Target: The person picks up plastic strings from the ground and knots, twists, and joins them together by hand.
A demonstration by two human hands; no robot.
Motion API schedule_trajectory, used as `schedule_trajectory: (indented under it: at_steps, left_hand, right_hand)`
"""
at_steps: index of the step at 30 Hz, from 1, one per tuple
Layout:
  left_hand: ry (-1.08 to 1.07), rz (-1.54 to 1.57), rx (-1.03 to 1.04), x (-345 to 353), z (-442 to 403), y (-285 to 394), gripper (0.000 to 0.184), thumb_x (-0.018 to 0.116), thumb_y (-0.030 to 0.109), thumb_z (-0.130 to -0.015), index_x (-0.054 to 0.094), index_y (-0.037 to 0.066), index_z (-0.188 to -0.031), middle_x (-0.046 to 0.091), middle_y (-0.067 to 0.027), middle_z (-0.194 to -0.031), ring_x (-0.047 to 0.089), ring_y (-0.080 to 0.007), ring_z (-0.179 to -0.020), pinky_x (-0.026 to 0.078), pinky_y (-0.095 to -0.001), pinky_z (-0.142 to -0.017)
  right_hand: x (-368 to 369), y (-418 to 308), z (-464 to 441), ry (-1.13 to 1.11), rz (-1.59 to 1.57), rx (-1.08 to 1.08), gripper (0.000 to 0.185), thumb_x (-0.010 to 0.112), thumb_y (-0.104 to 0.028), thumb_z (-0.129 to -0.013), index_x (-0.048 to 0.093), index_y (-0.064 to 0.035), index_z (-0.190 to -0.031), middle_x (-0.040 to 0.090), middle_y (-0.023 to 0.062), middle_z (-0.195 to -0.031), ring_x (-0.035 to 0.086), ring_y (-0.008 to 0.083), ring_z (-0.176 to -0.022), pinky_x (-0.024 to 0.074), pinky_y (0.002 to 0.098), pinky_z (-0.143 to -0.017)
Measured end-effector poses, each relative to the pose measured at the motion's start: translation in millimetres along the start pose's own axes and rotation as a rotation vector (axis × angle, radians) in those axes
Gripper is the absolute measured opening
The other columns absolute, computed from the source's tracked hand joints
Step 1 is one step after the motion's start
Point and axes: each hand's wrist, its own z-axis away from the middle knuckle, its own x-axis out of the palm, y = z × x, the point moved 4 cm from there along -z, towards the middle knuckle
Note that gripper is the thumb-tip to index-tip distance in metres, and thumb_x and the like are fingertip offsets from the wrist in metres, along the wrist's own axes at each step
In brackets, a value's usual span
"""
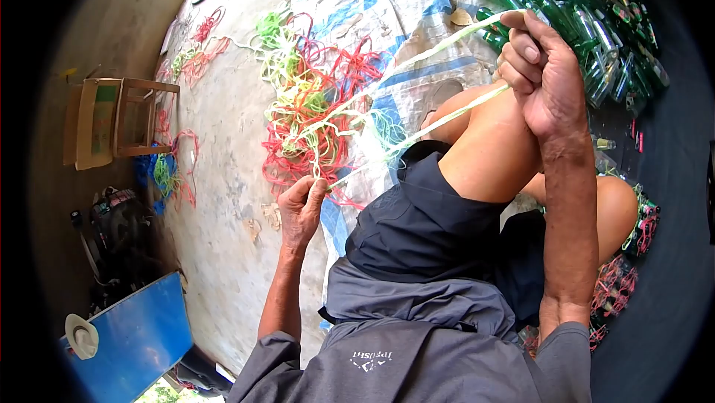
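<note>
My left hand (304, 209) pinches a pale yellow-green strand (439, 47) between thumb and fingers, low and left of the middle. Raised at the upper right, my right hand (538, 68) has its fingers curled round the same kind of strand. Two lengths of it stretch between my hands, one above the other. Behind the left hand lies a tangled heap of red, green and yellow strands (309, 116) on the floor. A thin pale blue-green tangle (387, 133) rests beside the heap, under the stretched strands.
Green glass bottles (555, 19) are piled at the upper right on a blue and white sheet (439, 4). At left are a wooden stool (128, 118), a cardboard piece (97, 121), a black bag (123, 232) and a blue table (141, 336). My bent legs (491, 153) fill the right middle.
</note>
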Motion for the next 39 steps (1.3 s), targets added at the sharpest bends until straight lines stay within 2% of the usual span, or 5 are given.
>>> schedule_trajectory:
  at_steps: [17, 22, 27, 32, 39]
  left_hand:
    - [-0.409, 0.102, -0.291, 63.9, -15.1, -34.1, 0.023, 0.06, 0.017, -0.103, 0.066, -0.001, -0.115, 0.06, 0.0013, -0.081, 0.051, -0.0055, -0.066, 0.042, -0.0227, -0.06]
    - [-0.47, 0.336, -0.498, 101.3, -33.6, -73.0, 0.053, 0.055, 0.041, -0.102, 0.058, -0.001, -0.134, 0.07, -0.0085, -0.12, 0.06, -0.0105, -0.081, 0.049, -0.028, -0.074]
    - [-0.401, 1.144, -0.693, 125.2, -46.9, -102.3, 0.05, 0.056, 0.038, -0.101, 0.052, 0.007, -0.14, 0.058, -0.0158, -0.144, 0.067, -0.0242, -0.109, 0.053, -0.0407, -0.097]
    - [-0.305, 1.235, -0.736, 124.7, -58.1, -67.0, 0.043, 0.058, 0.038, -0.102, 0.053, 0.009, -0.133, 0.061, -0.0146, -0.141, 0.068, -0.0247, -0.106, 0.054, -0.0479, -0.098]
    - [-0.315, 1.169, -0.772, 142.4, -83.0, -91.8, 0.04, 0.062, 0.04, -0.101, 0.062, 0.011, -0.128, 0.072, -0.004, -0.114, 0.067, -0.0159, -0.095, 0.056, -0.0411, -0.092]
  right_hand:
    - [36.6, -20.6, 40.6, -0.24, -0.062, 0.141, 0.04, 0.039, -0.028, -0.112, 0.056, 0.0052, -0.127, 0.035, -0.0035, -0.067, 0.026, 0.0032, -0.05, 0.0249, 0.0191, -0.042]
    - [51.2, -33.1, 65.7, -0.311, -0.032, 0.113, 0.045, 0.031, -0.029, -0.114, 0.056, 0.0059, -0.127, 0.035, -0.0036, -0.066, 0.024, 0.0036, -0.049, 0.0235, 0.0202, -0.041]
    - [57.0, -40.3, 80.0, -0.235, 0.056, 0.101, 0.046, 0.029, -0.029, -0.114, 0.056, 0.0058, -0.126, 0.033, -0.0041, -0.065, 0.024, 0.0042, -0.049, 0.0241, 0.021, -0.041]
    - [55.5, -36.2, 86.2, -0.28, 0.06, 0.106, 0.044, 0.031, -0.03, -0.113, 0.057, 0.0042, -0.123, 0.033, -0.0044, -0.064, 0.024, 0.0035, -0.049, 0.0231, 0.0212, -0.041]
    - [59.8, -32.7, 92.7, -0.366, 0.089, 0.097, 0.043, 0.035, -0.031, -0.112, 0.058, 0.0051, -0.115, 0.032, -0.005, -0.057, 0.022, 0.0036, -0.043, 0.0203, 0.0231, -0.038]
